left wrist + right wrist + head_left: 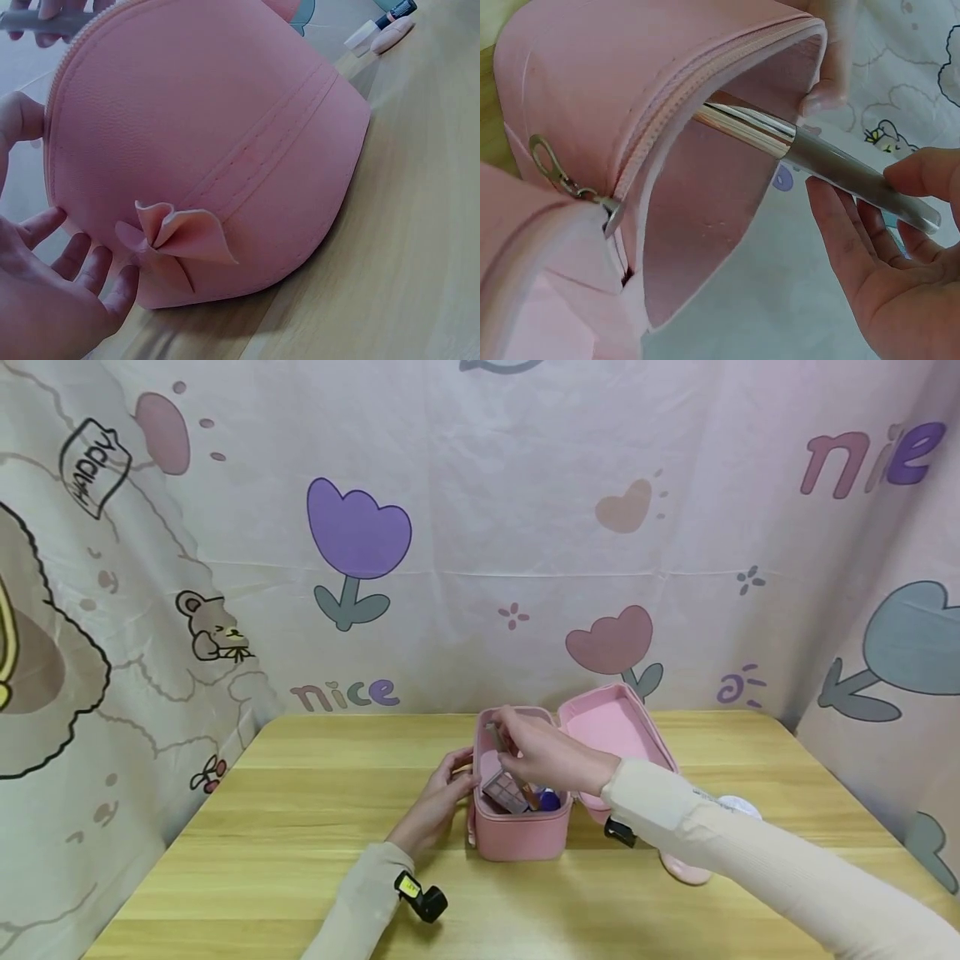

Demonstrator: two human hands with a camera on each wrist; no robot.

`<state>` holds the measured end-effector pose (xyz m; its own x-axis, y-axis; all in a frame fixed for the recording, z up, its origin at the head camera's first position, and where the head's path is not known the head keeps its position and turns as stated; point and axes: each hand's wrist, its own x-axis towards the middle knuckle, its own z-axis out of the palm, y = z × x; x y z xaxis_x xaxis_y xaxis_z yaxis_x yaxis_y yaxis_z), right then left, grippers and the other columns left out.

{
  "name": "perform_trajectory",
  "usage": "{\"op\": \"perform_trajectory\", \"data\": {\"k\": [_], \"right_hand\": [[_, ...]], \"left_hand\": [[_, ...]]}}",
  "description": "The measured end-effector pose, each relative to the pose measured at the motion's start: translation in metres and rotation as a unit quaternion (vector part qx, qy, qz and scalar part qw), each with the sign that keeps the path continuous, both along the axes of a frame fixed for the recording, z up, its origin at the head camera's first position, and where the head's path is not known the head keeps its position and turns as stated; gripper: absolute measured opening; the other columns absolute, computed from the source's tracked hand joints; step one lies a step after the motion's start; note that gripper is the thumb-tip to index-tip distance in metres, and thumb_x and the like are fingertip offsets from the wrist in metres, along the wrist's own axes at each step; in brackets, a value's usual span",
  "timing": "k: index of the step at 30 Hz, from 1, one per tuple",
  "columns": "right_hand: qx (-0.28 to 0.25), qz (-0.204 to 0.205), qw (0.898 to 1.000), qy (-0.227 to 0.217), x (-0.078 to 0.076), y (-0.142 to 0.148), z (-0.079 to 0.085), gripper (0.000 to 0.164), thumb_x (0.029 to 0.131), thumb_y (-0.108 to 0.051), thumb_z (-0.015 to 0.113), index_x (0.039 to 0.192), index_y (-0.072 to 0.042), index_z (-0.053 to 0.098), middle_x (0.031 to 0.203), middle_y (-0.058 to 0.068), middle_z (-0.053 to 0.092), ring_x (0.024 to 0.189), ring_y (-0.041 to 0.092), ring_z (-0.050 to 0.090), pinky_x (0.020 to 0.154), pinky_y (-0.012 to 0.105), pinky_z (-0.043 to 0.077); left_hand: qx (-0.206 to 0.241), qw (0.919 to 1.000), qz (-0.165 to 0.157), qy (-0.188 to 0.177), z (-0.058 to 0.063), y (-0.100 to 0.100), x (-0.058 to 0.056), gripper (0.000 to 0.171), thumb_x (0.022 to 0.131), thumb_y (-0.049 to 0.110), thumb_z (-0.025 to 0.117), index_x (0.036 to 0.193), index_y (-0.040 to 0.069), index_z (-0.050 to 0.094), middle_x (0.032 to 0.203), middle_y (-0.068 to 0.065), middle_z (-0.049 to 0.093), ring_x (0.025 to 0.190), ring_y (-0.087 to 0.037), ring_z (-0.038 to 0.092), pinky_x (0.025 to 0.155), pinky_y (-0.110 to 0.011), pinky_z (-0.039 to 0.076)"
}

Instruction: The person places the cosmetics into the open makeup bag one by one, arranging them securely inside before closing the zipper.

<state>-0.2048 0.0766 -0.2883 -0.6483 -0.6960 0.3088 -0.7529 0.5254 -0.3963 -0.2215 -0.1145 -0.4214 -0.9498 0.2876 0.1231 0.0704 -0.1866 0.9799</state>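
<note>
The right hand [552,751] pinches the brush [840,168] by its grey handle between thumb and fingers, the shiny metal part reaching into the unzipped pink case [521,842], while the left hand [438,802] rests with fingers spread against the case's side. The brush looks light and stiff but smooth enough to slip, best held mid-handle; the case's walls seem soft, best steadied near the rim.

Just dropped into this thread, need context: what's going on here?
A person's right hand holds a grey-handled brush, its far end inside an open pink case. The left hand touches the case's side. The lid is swung open, and a palette sits inside. Can't tell whether the brush is going in or out.
</note>
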Motion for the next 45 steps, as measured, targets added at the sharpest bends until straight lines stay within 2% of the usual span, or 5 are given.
{"op": "perform_trajectory", "data": {"k": [7, 21, 34, 41, 45], "right_hand": [[-0.022, -0.025, 0.997, -0.07, -0.004, -0.008, -0.007, 0.036, 0.088, 0.002, 0.061, 0.119, 0.003, 0.042, 0.08, 0.004, 0.056, 0.064, 0.011, 0.052, 0.055, 0.023, 0.046], [-0.06, -0.04, 0.991, -0.111, -0.005, -0.014, -0.031, 0.021, 0.09, 0.0, 0.06, 0.105, 0.001, 0.045, 0.088, 0.011, 0.063, 0.075, 0.018, 0.063, 0.062, 0.024, 0.05], [-0.005, -0.038, 0.995, -0.088, -0.011, -0.015, -0.041, 0.012, 0.092, -0.008, 0.063, 0.101, -0.001, 0.058, 0.091, 0.008, 0.066, 0.085, 0.018, 0.064, 0.071, 0.025, 0.05], [-0.015, -0.063, 0.983, -0.169, -0.014, -0.016, -0.04, 0.012, 0.091, -0.012, 0.066, 0.095, -0.003, 0.06, 0.087, 0.002, 0.066, 0.078, 0.01, 0.062, 0.063, 0.022, 0.05], [-0.002, -0.06, 0.986, -0.157, -0.015, -0.017, -0.04, 0.014, 0.09, -0.012, 0.067, 0.099, -0.002, 0.062, 0.087, 0.003, 0.067, 0.079, 0.011, 0.063, 0.064, 0.022, 0.05]], "left_hand": [[-0.006, 1.0, 0.0, -0.002, -0.001, 0.003, 0.0, 0.058, 0.088, 0.005, 0.053, 0.141, -0.006, 0.032, 0.141, -0.026, 0.034, 0.123, -0.036, 0.041, 0.1, -0.043, 0.036], [-0.004, 0.9999, -0.009, -0.008, 0.0, 0.004, 0.001, 0.056, 0.09, 0.006, 0.052, 0.142, -0.004, 0.032, 0.14, -0.022, 0.035, 0.115, -0.024, 0.045, 0.099, -0.042, 0.036], [-0.004, 0.9999, -0.007, -0.008, -0.002, 0.001, 0.0, 0.057, 0.091, 0.007, 0.053, 0.142, -0.005, 0.031, 0.14, -0.023, 0.035, 0.116, -0.023, 0.046, 0.101, -0.044, 0.036], [-0.009, 0.9999, -0.005, -0.003, -0.001, 0.0, 0.0, 0.058, 0.089, 0.007, 0.052, 0.142, -0.004, 0.032, 0.141, -0.022, 0.035, 0.118, -0.023, 0.045, 0.101, -0.042, 0.036], [-0.011, 0.9999, 0.001, -0.002, 0.0, 0.0, 0.0, 0.057, 0.089, 0.007, 0.053, 0.142, -0.004, 0.033, 0.139, -0.022, 0.037, 0.113, -0.021, 0.048, 0.096, -0.038, 0.04]]}}
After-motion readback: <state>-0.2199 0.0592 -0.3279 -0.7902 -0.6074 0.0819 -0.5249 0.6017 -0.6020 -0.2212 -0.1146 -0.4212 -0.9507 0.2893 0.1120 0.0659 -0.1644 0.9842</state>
